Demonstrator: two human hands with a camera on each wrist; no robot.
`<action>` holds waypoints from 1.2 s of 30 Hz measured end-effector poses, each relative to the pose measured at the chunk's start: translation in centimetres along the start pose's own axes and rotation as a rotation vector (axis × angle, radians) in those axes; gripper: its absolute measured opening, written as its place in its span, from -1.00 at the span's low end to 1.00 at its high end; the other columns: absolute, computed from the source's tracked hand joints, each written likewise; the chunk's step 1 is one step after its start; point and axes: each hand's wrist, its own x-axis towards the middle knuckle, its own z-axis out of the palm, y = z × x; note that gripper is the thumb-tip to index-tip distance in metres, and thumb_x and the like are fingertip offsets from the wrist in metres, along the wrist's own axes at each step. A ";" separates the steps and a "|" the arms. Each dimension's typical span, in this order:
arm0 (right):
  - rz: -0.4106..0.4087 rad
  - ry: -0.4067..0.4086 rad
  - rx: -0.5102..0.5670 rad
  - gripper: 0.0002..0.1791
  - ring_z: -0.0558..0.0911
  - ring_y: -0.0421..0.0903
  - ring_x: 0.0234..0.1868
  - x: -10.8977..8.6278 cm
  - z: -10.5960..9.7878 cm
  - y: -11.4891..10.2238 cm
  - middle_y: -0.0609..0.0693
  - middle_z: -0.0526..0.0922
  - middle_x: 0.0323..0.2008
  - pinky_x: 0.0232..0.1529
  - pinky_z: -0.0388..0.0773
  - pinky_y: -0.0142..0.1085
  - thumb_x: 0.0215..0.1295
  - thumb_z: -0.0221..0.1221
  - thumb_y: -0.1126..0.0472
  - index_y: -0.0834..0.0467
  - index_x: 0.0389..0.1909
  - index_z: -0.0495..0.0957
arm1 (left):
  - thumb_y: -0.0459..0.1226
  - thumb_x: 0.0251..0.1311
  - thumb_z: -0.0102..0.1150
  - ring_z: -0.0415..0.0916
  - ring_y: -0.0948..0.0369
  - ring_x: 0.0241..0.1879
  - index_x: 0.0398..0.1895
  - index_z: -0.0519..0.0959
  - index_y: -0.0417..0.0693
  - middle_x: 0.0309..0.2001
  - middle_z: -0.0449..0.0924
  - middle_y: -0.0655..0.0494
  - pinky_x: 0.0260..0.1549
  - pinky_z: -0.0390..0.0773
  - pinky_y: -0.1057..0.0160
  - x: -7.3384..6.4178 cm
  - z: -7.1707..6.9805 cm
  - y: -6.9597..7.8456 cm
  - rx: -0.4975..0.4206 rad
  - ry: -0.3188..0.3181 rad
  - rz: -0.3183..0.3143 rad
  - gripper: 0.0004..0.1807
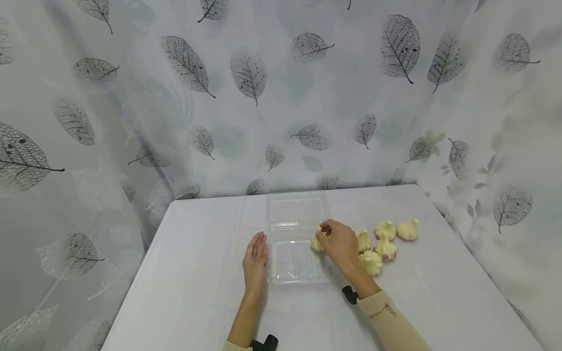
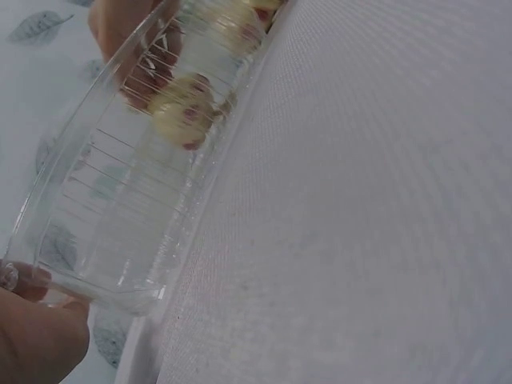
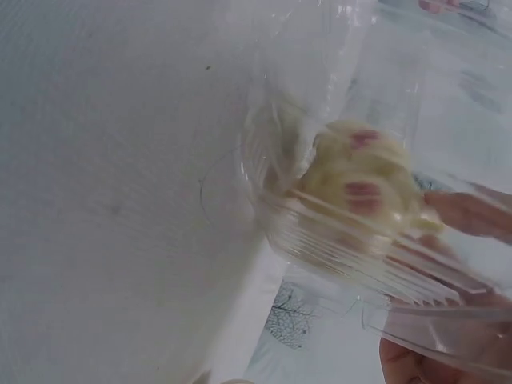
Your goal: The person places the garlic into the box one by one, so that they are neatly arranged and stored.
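A clear plastic clamshell container [image 1: 295, 273] lies open in the middle of the white table [image 1: 197, 273], its lid [image 1: 296, 210] folded back. My left hand [image 1: 258, 246] lies with straight fingers against the container's left side. My right hand [image 1: 328, 233] pinches a pale garlic bulb [image 1: 316, 242] at the container's right rim. In the left wrist view the container [image 2: 120, 216] shows that bulb [image 2: 182, 112] through its wall. The right wrist view also shows the garlic bulb [image 3: 360, 176] behind the ribbed wall, with fingertips [image 3: 472, 212] on it.
Several more garlic bulbs [image 1: 385, 248] lie loose on the table just right of my right hand. A leaf-printed curtain [image 1: 281, 97] hangs behind and along both sides of the table.
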 end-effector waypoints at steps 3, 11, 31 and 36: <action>-0.002 0.014 0.000 -0.78 0.76 -0.02 -0.29 0.1 0.0 0.1 -0.01 0.81 -0.32 -0.34 0.70 -0.08 0.23 0.46 0.15 0.14 -0.15 0.77 | -0.43 0.58 -0.05 0.18 0.08 0.57 0.58 0.20 -0.21 0.58 0.21 -0.08 0.45 0.31 0.37 0.0 0.0 0.1 0.007 0.004 -0.002 -0.44; -0.013 0.009 0.010 -0.73 0.76 -0.02 -0.27 0.3 0.0 0.5 0.00 0.81 -0.29 -0.30 0.69 -0.06 0.23 0.45 0.13 0.14 -0.08 0.76 | -0.44 0.58 -0.05 0.17 0.08 0.57 0.59 0.19 -0.22 0.59 0.20 -0.09 0.45 0.31 0.36 0.0 0.1 0.1 -0.006 -0.001 -0.002 -0.43; -0.044 0.070 0.041 -0.77 0.77 0.01 -0.27 0.7 -2.9 0.1 0.00 0.81 -0.31 -0.30 0.67 -0.06 0.21 0.48 0.18 0.16 -0.14 0.78 | -0.48 0.57 -0.09 0.16 0.07 0.58 0.59 0.18 -0.24 0.60 0.16 -0.13 0.44 0.33 0.37 -0.1 0.3 0.3 -0.021 -0.002 -0.014 -0.43; -0.044 0.095 0.037 -0.79 0.76 0.01 -0.28 0.9 -4.2 0.3 -0.01 0.81 -0.32 -0.34 0.65 -0.09 0.22 0.47 0.17 0.14 -0.15 0.78 | -0.48 0.58 -0.10 0.15 0.08 0.58 0.59 0.17 -0.23 0.60 0.17 -0.10 0.45 0.32 0.37 -0.2 0.2 0.3 -0.014 -0.004 -0.016 -0.43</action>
